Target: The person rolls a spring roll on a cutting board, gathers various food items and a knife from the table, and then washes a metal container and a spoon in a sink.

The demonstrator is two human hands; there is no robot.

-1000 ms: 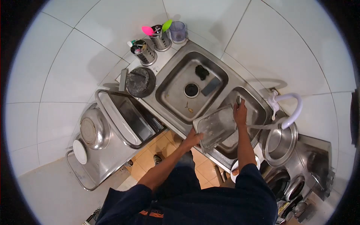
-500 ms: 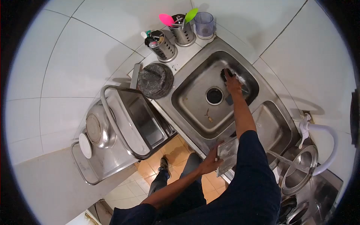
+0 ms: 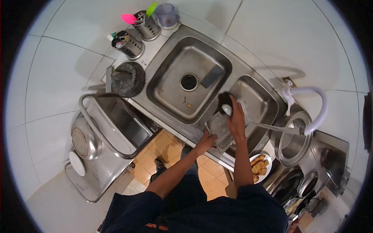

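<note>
My left hand [image 3: 206, 143] grips the near-left edge of a clear rectangular container [image 3: 220, 130] at the front edge of the sink. Fingers of my right hand [image 3: 236, 117] are closed on a black scrubber [image 3: 224, 99], with something small and white beside it, over the container's far side. A stream of water [image 3: 264, 125] runs from the hose at the right towards the smaller basin [image 3: 248, 91]. In the larger basin [image 3: 171, 70] a dark grey flat piece [image 3: 212, 76] lies right of the drain [image 3: 189, 82], and food scraps lie near it.
Two cutlery holders [image 3: 131, 47], a clear cup [image 3: 167, 16] and a stone mortar [image 3: 128, 79] stand behind left. A rack with trays [image 3: 128, 124] is at the left. Pots [image 3: 293, 138] and a plate of fried food [image 3: 259, 167] are at the right.
My right hand has come back from the larger basin to the container with the black scrubber. The container now lies tilted nearer the smaller basin, still in my left hand. The view has shifted right.
</note>
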